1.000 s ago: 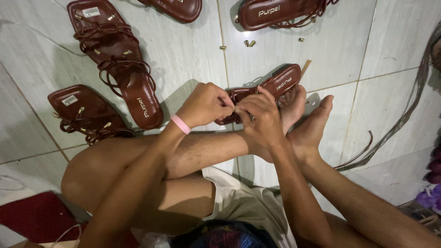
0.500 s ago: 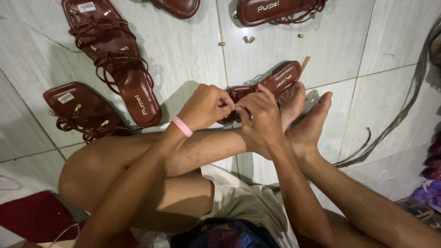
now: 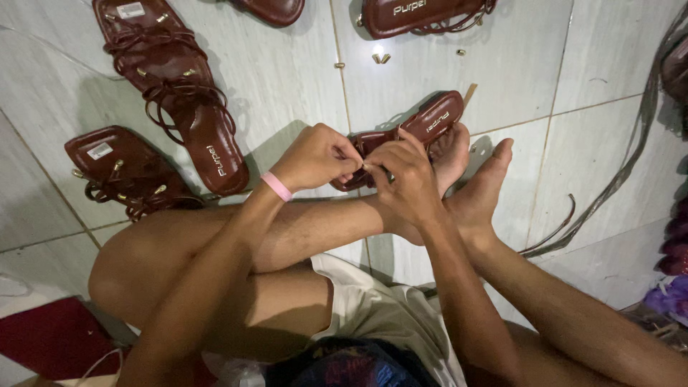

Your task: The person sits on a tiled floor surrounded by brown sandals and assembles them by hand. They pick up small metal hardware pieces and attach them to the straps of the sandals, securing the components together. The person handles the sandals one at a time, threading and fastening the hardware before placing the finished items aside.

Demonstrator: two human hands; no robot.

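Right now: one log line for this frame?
left hand: pinching sandal strap | right hand: pinching same strap | sandal: on floor by feet | other sandals: lying nearby

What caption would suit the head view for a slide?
Seated on a tiled floor, left hand and right hand pinch a strap of a dark red sandal beside bare feet.

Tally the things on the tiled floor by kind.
Dark red sandals: 5, one worked by the left hand and right hand
Small brass fittings near the top sandal: about 4
Total: about 9
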